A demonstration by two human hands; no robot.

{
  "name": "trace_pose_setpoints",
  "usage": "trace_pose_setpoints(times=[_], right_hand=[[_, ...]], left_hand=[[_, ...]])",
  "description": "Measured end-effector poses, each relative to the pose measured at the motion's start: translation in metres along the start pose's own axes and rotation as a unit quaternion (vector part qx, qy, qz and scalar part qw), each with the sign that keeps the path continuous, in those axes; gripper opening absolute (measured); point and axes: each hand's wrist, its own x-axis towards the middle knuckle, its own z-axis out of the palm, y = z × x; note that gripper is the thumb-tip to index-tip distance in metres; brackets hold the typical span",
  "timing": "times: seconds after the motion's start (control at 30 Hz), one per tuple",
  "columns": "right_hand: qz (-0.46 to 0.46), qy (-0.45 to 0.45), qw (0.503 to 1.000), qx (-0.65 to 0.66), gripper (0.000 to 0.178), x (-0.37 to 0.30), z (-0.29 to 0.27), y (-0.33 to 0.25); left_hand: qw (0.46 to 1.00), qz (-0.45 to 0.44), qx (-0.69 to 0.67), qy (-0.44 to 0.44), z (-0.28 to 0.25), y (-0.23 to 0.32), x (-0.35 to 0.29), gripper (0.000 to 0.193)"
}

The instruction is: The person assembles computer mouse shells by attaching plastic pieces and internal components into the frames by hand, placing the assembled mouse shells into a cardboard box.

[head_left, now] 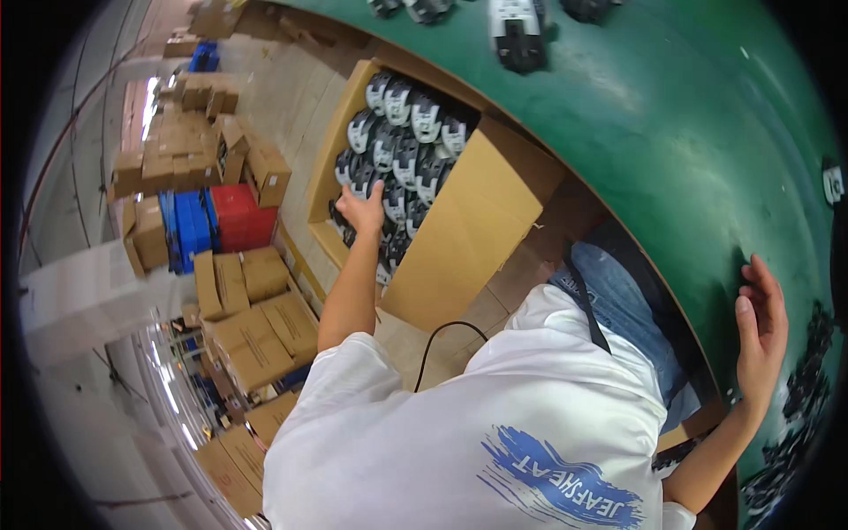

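My left hand (362, 212) reaches down into an open cardboard box (468, 234). Its thumb and fingers close around one of the black-and-white plastic housings (360, 181); the fingertips are partly hidden. Rows of similar housings (405, 157) fill the box, white shells and dark parts showing. At the right, my right hand (761, 340) hovers at or just over the green tabletop (636, 150), with nothing in it. Its fingers are slightly curved and the thumb stands apart.
More black-and-white housings (518, 35) lie on the table's far side. Small black parts (795, 397) are heaped at the table's right. Stacked cartons (252, 340), a red bin (241, 216) and a blue bin (192, 221) stand on the left. A black cord (428, 349) hangs beside my shirt.
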Motion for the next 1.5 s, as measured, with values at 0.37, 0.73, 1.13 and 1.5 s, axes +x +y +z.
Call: trace_pose_setpoints(times=[0.37, 0.73, 1.13, 1.5], right_hand=[[-0.019, 0.046, 0.998, 0.043, 0.049, -0.051, -0.028, 0.015], [-0.01, 0.098, 0.932, 0.349, 0.041, -0.058, -0.044, 0.04], [0.058, 0.507, 0.856, -0.083, 0.027, -0.14, -0.078, 0.085], [0.057, 0.515, 0.833, -0.196, 0.031, -0.103, -0.099, 0.096]], left_hand=[[0.985, 0.116, -0.124, -0.026, -0.013, 0.065, 0.038, 0.073], [0.634, 0.513, -0.528, -0.237, -0.08, 0.554, -0.173, 0.053], [0.603, 0.667, -0.355, -0.256, -0.028, 0.757, -0.346, 0.07], [0.252, -0.037, -0.498, -0.829, -0.128, 0.534, -0.331, 0.069]])
